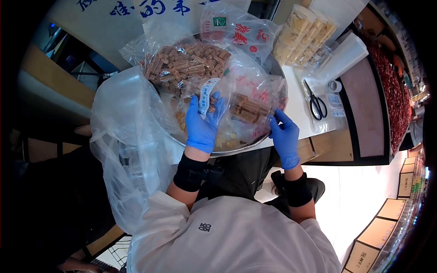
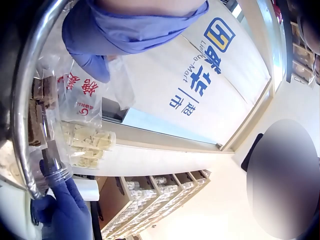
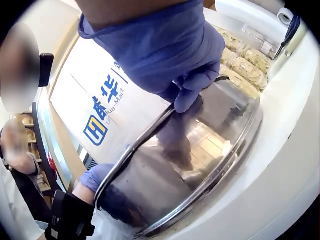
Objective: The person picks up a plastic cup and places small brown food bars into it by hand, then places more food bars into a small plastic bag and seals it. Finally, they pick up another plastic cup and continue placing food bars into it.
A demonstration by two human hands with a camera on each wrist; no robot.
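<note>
In the head view my blue-gloved left hand (image 1: pixel 201 132) pinches a piece of clear plastic with a blue-and-white label (image 1: pixel 208 95) between thumb and fingers. Small brown pieces show by those fingers. My gloved right hand (image 1: pixel 285 136) grips the near end of a clear plastic jar (image 1: pixel 250 109), which lies tilted over a wide metal basin (image 1: pixel 227 152). Brown sticks (image 1: pixel 248 108) fill part of the jar. Its ridged round end shows beside the right fingers (image 2: pixel 65 192) in the left wrist view. A heap of brown sticks (image 1: pixel 186 63) lies on plastic in the basin.
Filled clear jars (image 1: pixel 302 34) stand at the back right. Black scissors (image 1: pixel 315 100), a tape roll (image 1: pixel 335 86) and a plastic roll (image 1: pixel 343 57) are on the white table. A large clear bag (image 1: pixel 123 109) hangs at the left. Red-printed bags (image 1: pixel 236 29) line the basin's back.
</note>
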